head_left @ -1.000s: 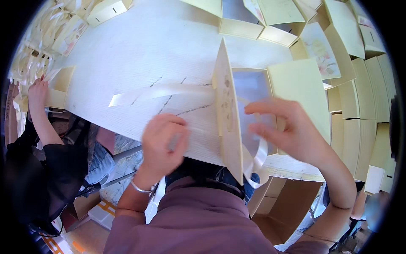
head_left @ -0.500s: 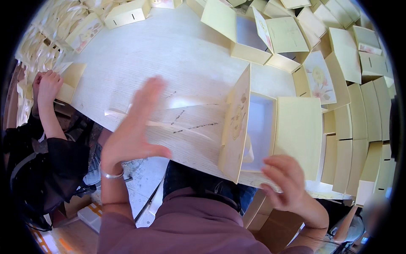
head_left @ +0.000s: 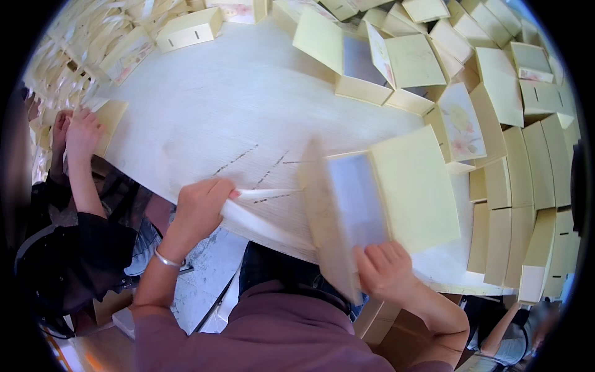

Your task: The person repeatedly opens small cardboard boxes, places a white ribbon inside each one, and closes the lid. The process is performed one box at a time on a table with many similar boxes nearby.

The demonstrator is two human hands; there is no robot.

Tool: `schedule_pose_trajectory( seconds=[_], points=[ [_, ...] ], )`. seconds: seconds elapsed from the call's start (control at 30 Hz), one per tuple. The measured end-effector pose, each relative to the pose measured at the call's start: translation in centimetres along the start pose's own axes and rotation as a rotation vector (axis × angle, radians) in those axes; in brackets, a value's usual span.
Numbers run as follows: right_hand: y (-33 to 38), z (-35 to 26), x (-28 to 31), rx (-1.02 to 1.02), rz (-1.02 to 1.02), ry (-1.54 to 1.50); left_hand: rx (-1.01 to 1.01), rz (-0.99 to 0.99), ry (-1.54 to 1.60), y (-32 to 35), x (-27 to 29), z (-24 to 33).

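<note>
A pale yellow gift box (head_left: pixel 356 198) stands open on the table, tilted and smeared by motion. Its lid panel (head_left: pixel 424 186) spreads out to the right, and the inside is whitish. My left hand (head_left: pixel 204 208) is closed on white ribbon (head_left: pixel 266 226), whose two strands run taut to the box's left panel (head_left: pixel 322 217). At the near end of the box my right hand (head_left: pixel 387 270) is closed on its edge; the fingertips are hidden, so anything else inside the grip does not show.
Dark scuff marks (head_left: pixel 271 170) line the white table (head_left: pixel 204 93). Several open boxes (head_left: pixel 362 90) lie at the far right, beside stacked boxes (head_left: pixel 527 161). Beribboned boxes (head_left: pixel 80 49) crowd the far left. There, a co-worker's hands (head_left: pixel 80 133) touch another box (head_left: pixel 113 127).
My left hand has come down from an open, raised pose and closed on the ribbon. My right hand has moved left and closed at the box, which has turned and shifted left.
</note>
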State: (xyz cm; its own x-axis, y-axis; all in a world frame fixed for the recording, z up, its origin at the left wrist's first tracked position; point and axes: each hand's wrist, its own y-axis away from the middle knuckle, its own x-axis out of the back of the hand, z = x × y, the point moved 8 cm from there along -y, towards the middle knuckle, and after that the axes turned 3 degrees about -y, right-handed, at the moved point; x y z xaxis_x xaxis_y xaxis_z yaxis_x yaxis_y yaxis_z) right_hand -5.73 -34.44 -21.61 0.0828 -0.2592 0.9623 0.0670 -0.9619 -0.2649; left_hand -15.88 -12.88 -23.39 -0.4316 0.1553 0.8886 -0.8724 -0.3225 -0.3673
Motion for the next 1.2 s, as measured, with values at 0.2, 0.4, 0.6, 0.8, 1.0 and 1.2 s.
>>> schedule_pose_trajectory(
  seconds=[0.2, 0.4, 0.6, 0.8, 1.0, 1.2],
  points=[
    [-5.0, -1.8, -1.5, 0.172, 0.017, -0.027, 0.343, 0.008, 0.209, 7.0, 1.2, -2.1],
    [-12.0, -4.5, -3.6, 0.285, 0.086, -0.135, 0.512, -0.004, 0.415, 10.5, -0.3, -3.5],
    [-21.4, -3.8, -7.2, 0.299, 0.242, -0.145, 0.786, 0.293, -0.080, 11.4, 5.1, -10.6],
    [-22.0, -5.8, -4.3, 0.470, 0.534, -0.315, 0.276, 0.801, -0.158, 8.3, 8.5, -2.0],
    [-17.0, 4.4, -5.2, 0.086, 0.540, -0.556, -0.105, 0.540, 0.128, -4.6, 8.0, 4.3],
    [-17.1, 7.4, -10.1, -0.123, 0.478, -0.756, -0.096, 0.338, 0.216, -28.3, 5.8, 0.4]
  ],
)
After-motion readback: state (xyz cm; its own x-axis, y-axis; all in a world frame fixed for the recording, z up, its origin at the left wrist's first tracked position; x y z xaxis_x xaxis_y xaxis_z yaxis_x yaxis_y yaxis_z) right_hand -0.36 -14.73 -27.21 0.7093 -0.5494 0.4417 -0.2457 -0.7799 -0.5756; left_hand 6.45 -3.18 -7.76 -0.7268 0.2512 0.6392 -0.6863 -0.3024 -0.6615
